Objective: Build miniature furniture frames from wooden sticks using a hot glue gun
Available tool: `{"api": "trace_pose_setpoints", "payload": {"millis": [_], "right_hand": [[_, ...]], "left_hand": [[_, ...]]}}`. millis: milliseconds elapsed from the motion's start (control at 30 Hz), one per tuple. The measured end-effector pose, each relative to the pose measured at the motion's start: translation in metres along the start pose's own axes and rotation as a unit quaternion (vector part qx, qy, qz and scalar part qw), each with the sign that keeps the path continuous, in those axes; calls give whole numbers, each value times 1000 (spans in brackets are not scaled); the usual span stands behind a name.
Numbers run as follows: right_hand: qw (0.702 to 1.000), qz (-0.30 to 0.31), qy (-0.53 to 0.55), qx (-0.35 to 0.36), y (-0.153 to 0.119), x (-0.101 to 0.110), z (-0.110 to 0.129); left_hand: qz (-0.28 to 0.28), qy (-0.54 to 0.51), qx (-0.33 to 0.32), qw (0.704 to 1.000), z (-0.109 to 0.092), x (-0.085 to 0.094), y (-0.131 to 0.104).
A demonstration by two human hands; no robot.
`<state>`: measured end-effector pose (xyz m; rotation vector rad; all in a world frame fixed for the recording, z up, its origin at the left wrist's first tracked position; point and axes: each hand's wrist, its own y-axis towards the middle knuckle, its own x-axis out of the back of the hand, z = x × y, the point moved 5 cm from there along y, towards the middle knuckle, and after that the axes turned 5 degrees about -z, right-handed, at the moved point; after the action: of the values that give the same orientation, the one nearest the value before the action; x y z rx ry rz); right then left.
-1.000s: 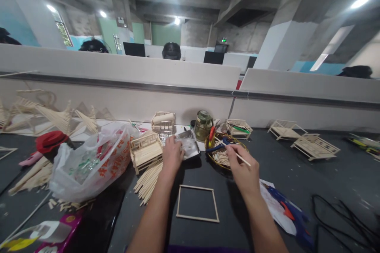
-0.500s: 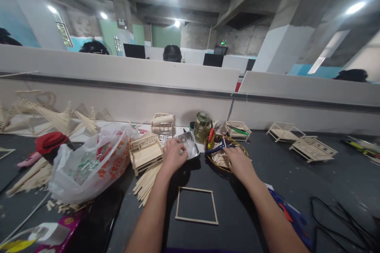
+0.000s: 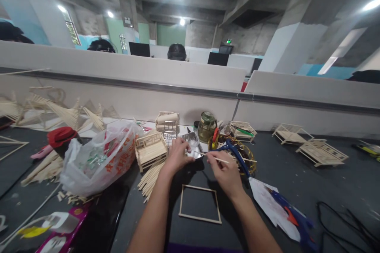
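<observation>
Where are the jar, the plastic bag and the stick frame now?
Jar (image 3: 207, 129): head view, on its green body.
Plastic bag (image 3: 95, 166): head view, on its front side.
Stick frame (image 3: 200, 219): head view, on its near bar.

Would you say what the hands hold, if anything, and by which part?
The right hand holds a wooden stick near its middle; whether the left hand grips anything is unclear.

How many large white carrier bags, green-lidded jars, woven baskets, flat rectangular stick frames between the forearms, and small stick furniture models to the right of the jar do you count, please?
Large white carrier bag: 1
Green-lidded jar: 1
Woven basket: 1
Flat stick frame: 1
Small stick furniture models: 3
Total: 7
</observation>
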<state>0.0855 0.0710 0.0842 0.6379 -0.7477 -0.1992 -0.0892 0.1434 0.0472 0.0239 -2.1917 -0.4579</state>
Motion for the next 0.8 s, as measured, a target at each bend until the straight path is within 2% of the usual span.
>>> {"api": "trace_pose_setpoints", "payload": {"millis": [100, 167, 300, 500, 633, 800], "right_hand": [[992, 105, -57, 36, 2, -25, -7], [982, 134, -119, 66, 6, -30, -14], [970, 111, -181, 116, 26, -30, -16], [958, 123, -190, 176, 49, -52, -10], [961, 109, -197, 161, 47, -45, -15], [973, 104, -176, 104, 24, -36, -29]], "left_hand": [[11, -4, -9, 1000, -1, -3, -3], [17, 1, -16, 1000, -2, -5, -4], [19, 2, -32, 999, -4, -7, -4], [15, -16, -50, 998, -9, -2, -6], [-2, -43, -65, 997, -12, -1, -7], [-50, -32, -74, 995, -10, -1, -5]]}}
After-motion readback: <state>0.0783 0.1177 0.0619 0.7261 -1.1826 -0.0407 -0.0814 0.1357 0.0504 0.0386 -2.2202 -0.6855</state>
